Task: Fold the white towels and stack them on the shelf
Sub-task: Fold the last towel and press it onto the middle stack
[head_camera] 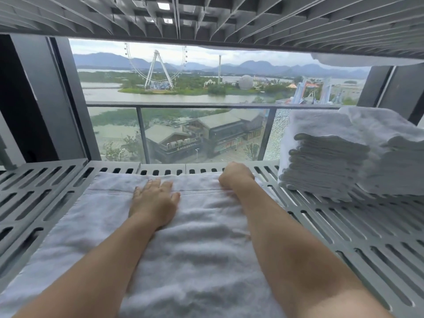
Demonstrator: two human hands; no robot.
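Note:
A white towel (96, 216) lies spread flat on the grey slotted shelf (344, 230), reaching from the near edge almost to the back. My left hand (153, 200) rests flat on it, fingers straight, near the stitched band. My right hand (236, 176) is curled into a fist at the towel's far edge, to the right of the left hand; its fingers are hidden, so whether it pinches the cloth is unclear. A tall stack of folded white towels (325, 157) stands at the shelf's right rear.
Another slotted shelf (206, 19) hangs low overhead, with towel cloth (367, 59) showing at its right edge. Behind the shelf is a window (183, 111) with a glass balcony rail. Bare slotted surface lies to the left (34, 191) of the towel.

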